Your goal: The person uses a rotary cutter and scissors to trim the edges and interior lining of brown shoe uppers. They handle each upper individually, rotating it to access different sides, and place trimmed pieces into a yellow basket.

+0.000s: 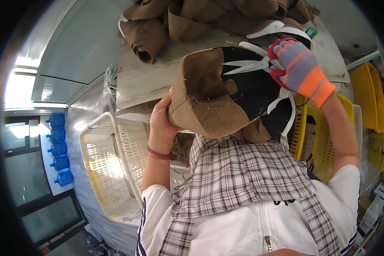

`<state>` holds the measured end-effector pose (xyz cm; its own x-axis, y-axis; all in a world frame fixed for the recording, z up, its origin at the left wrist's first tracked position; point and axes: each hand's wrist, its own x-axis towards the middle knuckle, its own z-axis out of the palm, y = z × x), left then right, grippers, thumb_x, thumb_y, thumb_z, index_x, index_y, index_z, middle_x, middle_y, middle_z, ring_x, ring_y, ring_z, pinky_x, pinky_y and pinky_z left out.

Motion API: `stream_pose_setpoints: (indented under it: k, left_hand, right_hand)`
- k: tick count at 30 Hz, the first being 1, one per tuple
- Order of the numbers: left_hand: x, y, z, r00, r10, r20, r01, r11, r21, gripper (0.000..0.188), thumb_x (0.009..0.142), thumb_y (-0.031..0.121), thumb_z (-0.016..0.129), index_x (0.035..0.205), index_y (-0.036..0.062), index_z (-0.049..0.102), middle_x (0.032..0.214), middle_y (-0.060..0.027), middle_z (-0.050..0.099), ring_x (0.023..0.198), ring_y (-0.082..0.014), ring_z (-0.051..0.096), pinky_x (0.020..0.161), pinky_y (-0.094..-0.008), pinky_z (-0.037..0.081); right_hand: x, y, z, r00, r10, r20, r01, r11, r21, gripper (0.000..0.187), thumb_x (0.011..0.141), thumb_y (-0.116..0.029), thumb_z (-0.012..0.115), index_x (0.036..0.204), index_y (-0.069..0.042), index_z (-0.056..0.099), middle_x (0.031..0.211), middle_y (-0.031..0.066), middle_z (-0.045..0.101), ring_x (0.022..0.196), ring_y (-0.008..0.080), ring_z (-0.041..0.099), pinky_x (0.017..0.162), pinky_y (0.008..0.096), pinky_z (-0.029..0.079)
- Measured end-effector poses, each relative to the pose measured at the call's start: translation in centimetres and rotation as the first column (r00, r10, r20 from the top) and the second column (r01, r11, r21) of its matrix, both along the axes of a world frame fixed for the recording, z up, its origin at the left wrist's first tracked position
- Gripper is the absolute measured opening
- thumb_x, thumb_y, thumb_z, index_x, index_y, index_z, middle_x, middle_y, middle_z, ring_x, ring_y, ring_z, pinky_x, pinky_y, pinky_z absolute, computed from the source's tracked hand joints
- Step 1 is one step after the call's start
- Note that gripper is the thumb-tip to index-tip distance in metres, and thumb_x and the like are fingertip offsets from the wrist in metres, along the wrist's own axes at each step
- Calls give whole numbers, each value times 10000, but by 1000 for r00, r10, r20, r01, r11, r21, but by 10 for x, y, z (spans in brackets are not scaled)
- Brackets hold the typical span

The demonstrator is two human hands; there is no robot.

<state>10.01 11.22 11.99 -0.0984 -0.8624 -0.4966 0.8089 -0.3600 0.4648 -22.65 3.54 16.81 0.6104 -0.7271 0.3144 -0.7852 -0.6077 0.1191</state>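
My bare left hand [161, 116] grips the left side of a sewn brown fabric piece [190, 96]. This piece is hollow, with a textured brown inside, a black section on the right and white strips along its edge. Its fingers are partly hidden behind the fabric. My right hand [301, 66], in a grey and orange glove, is closed round the red handles of a pair of scissors [251, 66]. Their blades are parted and point left, over the opening and black part of the piece. Whether they touch the fabric, I cannot tell.
Similar brown pieces [196, 17] lie heaped on the worktable [141, 85] ahead. A white plastic basket [87, 147] stands at left, with yellow baskets [301, 128] at right. Blue water jugs [60, 149] line the far left. A plaid apron [243, 170] covers my front.
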Motion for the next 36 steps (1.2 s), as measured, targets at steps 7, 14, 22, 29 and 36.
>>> stream_pose_setpoints:
  k: [7,14,22,29,36]
  left_hand:
    - [-7,-6,-37,1000,9,-14,-8,1000,24,197,970,145,443,931,-5,564,768,-78,506,613,-176,386,502,-277,353]
    - [-19,-11,-44,997,75,25,-77,994,83,200,966,166,449,887,27,568,711,-45,462,636,-168,372,532,-275,357]
    - [-13,-13,-53,997,-76,-20,74,996,-58,234,956,256,427,821,107,546,668,8,430,566,-148,315,593,-329,328]
    - [-14,-17,-52,999,-36,-25,36,999,-11,247,958,262,419,826,96,546,668,-4,434,561,-155,312,584,-328,316]
    - [-11,-20,-54,998,-28,-52,29,999,25,254,955,263,431,817,83,544,685,-14,444,571,-159,328,591,-329,329]
  right_hand:
    - [34,-14,-23,985,95,-143,-87,994,62,384,668,-201,737,997,-55,607,946,107,599,907,272,567,796,369,468]
    - [45,-21,-41,956,97,-278,-95,995,20,459,643,-245,769,1041,-78,611,971,89,608,930,240,597,828,339,466]
    - [49,-28,-46,958,128,-255,-136,991,-12,474,642,-265,782,1046,-87,609,948,87,611,901,242,611,792,342,481]
    - [49,-30,-51,951,143,-274,-172,981,-86,419,680,-290,768,1019,-93,622,916,83,623,872,236,626,756,340,496]
    - [43,-28,-49,970,139,-197,-154,986,-63,305,735,-274,731,963,-99,631,857,68,632,822,229,640,728,333,512]
